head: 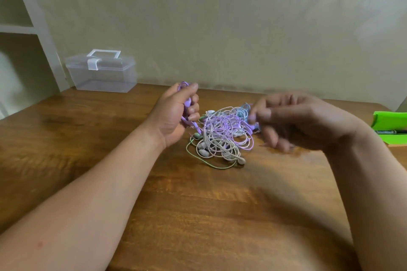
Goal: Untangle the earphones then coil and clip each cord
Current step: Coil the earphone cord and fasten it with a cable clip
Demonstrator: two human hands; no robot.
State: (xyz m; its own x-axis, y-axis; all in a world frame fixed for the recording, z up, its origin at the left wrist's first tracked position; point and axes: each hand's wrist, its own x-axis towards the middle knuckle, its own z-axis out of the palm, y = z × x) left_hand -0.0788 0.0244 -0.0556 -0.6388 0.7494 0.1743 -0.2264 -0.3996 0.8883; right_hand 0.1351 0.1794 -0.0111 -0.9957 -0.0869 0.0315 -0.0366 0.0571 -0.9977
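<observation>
flanking earphones: clear box, green case

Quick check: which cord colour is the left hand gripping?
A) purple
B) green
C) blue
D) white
A: the left hand has its fingers curled round a purple cord, which trails down into the tangle of earphones.
</observation>
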